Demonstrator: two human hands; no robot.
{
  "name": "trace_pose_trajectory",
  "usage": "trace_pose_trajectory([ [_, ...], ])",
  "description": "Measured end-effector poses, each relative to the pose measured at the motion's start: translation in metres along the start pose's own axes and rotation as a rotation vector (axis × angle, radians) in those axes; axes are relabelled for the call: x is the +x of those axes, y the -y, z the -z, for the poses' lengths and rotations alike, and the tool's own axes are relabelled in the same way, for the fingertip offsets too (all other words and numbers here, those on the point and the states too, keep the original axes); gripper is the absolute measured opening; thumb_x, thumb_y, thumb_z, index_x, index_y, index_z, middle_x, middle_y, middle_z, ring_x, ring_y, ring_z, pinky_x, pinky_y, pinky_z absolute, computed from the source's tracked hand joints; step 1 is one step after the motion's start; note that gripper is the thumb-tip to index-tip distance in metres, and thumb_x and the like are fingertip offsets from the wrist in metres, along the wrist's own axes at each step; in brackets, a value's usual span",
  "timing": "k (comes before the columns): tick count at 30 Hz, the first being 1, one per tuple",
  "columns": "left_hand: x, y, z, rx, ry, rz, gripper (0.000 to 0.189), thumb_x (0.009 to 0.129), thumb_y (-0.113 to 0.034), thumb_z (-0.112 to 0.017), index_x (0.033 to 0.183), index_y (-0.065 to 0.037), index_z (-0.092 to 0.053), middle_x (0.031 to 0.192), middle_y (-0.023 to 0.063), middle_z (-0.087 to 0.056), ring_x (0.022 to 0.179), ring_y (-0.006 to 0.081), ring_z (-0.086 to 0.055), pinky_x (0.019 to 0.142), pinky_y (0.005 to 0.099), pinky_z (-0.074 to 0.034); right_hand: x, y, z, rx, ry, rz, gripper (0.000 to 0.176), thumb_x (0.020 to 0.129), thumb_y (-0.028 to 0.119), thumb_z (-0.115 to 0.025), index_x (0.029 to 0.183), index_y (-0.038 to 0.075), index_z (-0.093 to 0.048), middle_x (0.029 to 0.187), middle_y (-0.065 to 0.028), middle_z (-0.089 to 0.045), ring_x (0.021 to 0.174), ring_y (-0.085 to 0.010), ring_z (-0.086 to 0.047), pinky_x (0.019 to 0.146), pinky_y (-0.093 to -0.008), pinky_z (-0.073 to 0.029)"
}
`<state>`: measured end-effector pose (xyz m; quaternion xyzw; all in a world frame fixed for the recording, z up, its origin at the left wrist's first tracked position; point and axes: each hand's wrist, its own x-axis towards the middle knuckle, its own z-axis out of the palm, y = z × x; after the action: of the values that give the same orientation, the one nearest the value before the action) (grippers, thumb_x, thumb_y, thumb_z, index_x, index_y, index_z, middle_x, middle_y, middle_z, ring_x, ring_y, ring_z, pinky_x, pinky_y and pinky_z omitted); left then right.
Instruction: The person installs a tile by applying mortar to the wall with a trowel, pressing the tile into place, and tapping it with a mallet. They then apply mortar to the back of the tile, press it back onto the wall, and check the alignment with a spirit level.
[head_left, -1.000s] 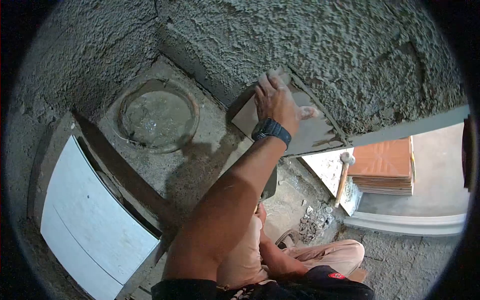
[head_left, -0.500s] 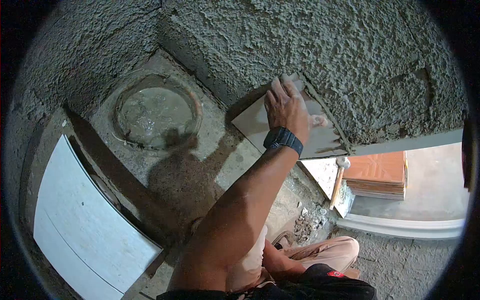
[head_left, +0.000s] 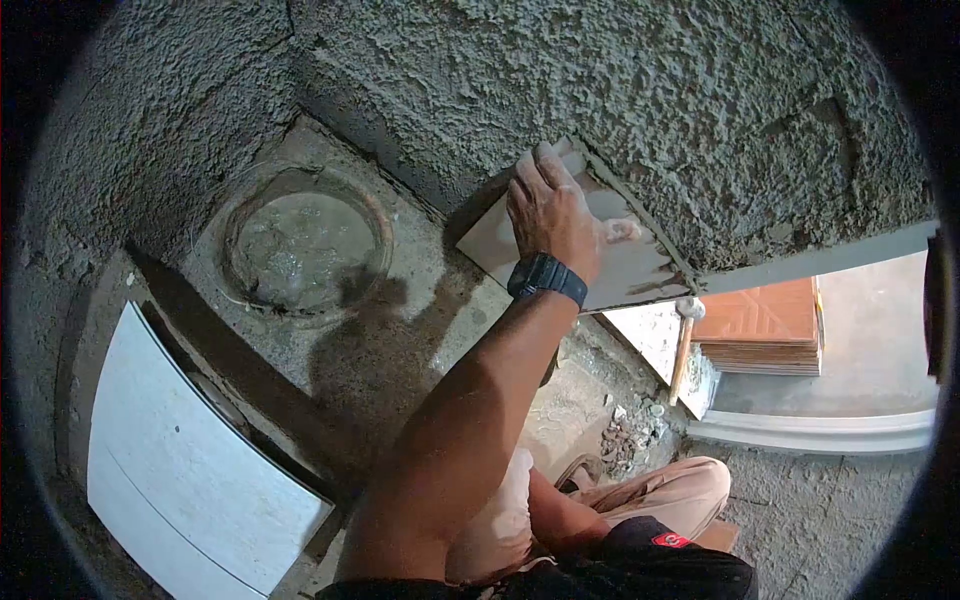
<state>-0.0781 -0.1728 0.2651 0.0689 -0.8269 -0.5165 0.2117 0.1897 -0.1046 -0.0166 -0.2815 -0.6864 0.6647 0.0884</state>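
My left hand (head_left: pixel 553 212), with a dark watch (head_left: pixel 547 278) on its wrist, is on a pale wall tile (head_left: pixel 625 272) standing low against the rough mortared wall. Its bent fingers reach the tile's upper edge, and the thumb is spread on the face. Grey smears mark the tile beside the thumb and along its right side. My right forearm (head_left: pixel 562 515) shows near my knee, but the right hand is hidden behind my left arm. A small dark thing, too covered to name, pokes out beside the left forearm.
A round bucket of wet grey mix (head_left: pixel 310 240) stands in the corner. White tiles (head_left: pixel 190 470) lean at the lower left. To the right are a mallet (head_left: pixel 683 350), a stack of orange-brown tiles (head_left: pixel 765 325), a white door sill (head_left: pixel 820 430) and rubble (head_left: pixel 632 435).
The view has shifted slightly, so the tile and left hand sit a little further left. The left hand stays on the tile. A small dark thing has come into sight beside the left forearm.
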Motion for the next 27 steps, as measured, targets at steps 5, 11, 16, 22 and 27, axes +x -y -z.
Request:
trace_pose_trajectory([
  [5, -0.002, 0.000, -0.001, 0.025, -0.052, -0.066, 0.128, 0.039, -0.061, -0.092, 0.135, 0.005, -0.040, 0.131, 0.0238, -0.048, 0.124, 0.0418, -0.046, 0.104, 0.0484, -0.041, 0.002, 0.029, -0.023, -0.003, -0.127, -0.076, 0.020, 0.091, 0.012, -0.068, 0.102, 0.004, -0.054, 0.085, -0.0017, -0.061, 0.068, -0.0103, -0.055, 0.059, -0.0302, -0.049],
  [11, -0.002, -0.003, 0.010, -0.021, 0.039, -0.067, 0.139, 0.039, -0.065, -0.091, 0.141, 0.012, -0.034, 0.134, 0.0304, -0.046, 0.129, 0.0442, -0.044, 0.107, 0.0489, -0.041, -0.003, 0.088, -0.035, 0.159, 0.000, -0.149, 0.021, 0.092, 0.010, -0.068, 0.106, 0.005, -0.054, 0.086, -0.0036, -0.061, 0.068, -0.0146, -0.057, 0.060, -0.0290, -0.048],
  [16, -0.003, -0.002, 0.008, 0.037, 0.032, -0.116, 0.136, 0.039, -0.067, -0.088, 0.140, 0.009, -0.037, 0.133, 0.0287, -0.047, 0.126, 0.0442, -0.045, 0.106, 0.0498, -0.040, -0.019, 0.126, -0.031, -0.034, -0.126, -0.025, 0.020, 0.092, 0.015, -0.071, 0.100, 0.005, -0.056, 0.082, -0.0032, -0.061, 0.069, -0.0100, -0.054, 0.058, -0.0297, -0.046],
  [22, -0.003, -0.003, 0.007, 0.054, 0.054, -0.087, 0.131, 0.046, -0.054, -0.096, 0.141, 0.012, -0.034, 0.135, 0.0299, -0.044, 0.127, 0.0443, -0.043, 0.108, 0.0495, -0.038, -0.031, 0.143, -0.009, -0.058, -0.077, 0.044, 0.030, 0.093, 0.017, -0.067, 0.114, 0.001, -0.053, 0.093, -0.0061, -0.062, 0.081, -0.0141, -0.057, 0.071, -0.0321, -0.049],
  [27, -0.002, -0.009, 0.011, 0.096, 0.073, -0.081, 0.131, 0.047, -0.054, -0.096, 0.141, 0.012, -0.033, 0.138, 0.0304, -0.042, 0.129, 0.0445, -0.041, 0.110, 0.0501, -0.037, -0.035, 0.209, -0.004, 0.117, 0.001, 0.211, 0.029, 0.095, 0.007, -0.064, 0.120, 0.003, -0.051, 0.097, -0.0020, -0.061, 0.080, -0.0088, -0.059, 0.067, -0.0264, -0.051],
])
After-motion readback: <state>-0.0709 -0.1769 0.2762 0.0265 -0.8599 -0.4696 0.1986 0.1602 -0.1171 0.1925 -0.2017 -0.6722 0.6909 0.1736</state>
